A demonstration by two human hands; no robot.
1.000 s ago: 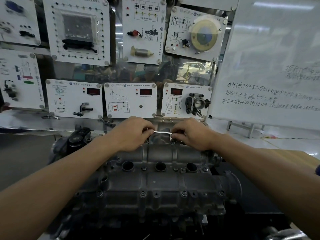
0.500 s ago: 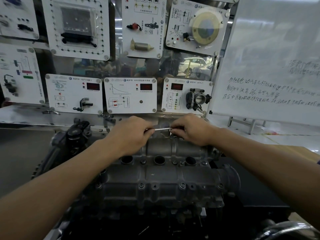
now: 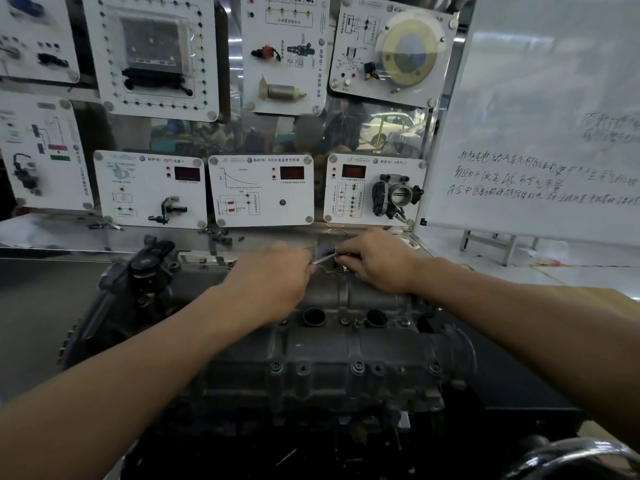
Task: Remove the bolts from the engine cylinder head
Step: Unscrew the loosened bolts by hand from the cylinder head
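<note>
Both left hand [image 3: 273,271] and right hand [image 3: 375,259] pinch a thin tool [image 3: 323,259] at the cylinder head's [image 3: 346,344] far edge.

dark grey cylinder head [image 3: 332,362], white panels [image 3: 263,190]

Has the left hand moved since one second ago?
Yes, the left hand came nearer the person; its wrist now hides the leftmost hole of the cylinder head, visible earlier.

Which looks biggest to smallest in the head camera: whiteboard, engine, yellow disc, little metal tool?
1-2. whiteboard and engine cylinder head: about alike; the board is cut off and farther, so no ranking.
3. yellow disc.
4. thin metal tool, partly hidden by left hand and right hand.
</note>
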